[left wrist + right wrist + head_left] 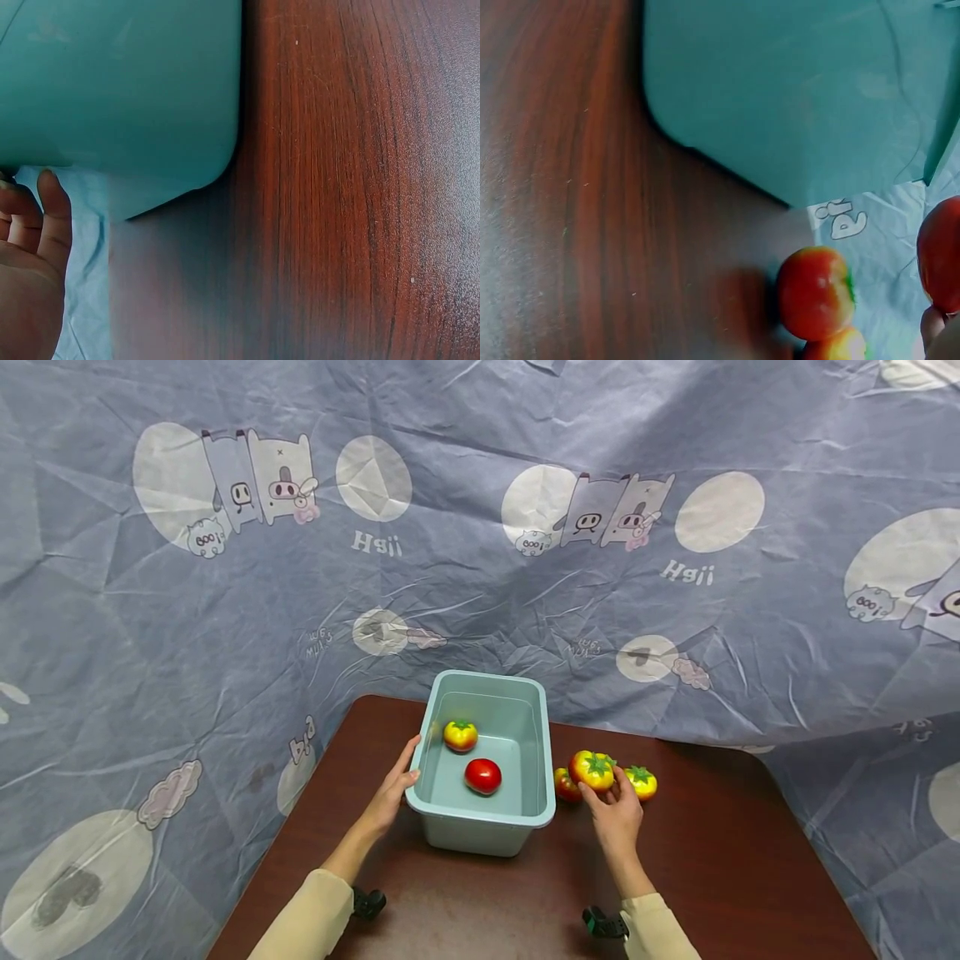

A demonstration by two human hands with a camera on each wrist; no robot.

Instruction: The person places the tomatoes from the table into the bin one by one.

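A pale green plastic bin (482, 843) holds a yellow-and-red tomato (461, 737) towards its far left and a plain red tomato (483, 776) nearer its middle. My left hand (388, 795) holds the bin's left rim, and the left wrist view shows its fingers (54, 217) against the bin's side. Just right of the bin, my right hand (617, 820) pinches a yellow-and-red tomato (591, 770) with a green leafy top, raised above the table. Close by that hand lie a reddish tomato (566, 786) and a yellower tomato (641, 782).
Everything stands on a dark brown wooden table (720, 860). A blue-grey cloth (465, 568) printed with cartoons hangs behind the table and along its sides. Small black devices (604, 922) are strapped at both wrists.
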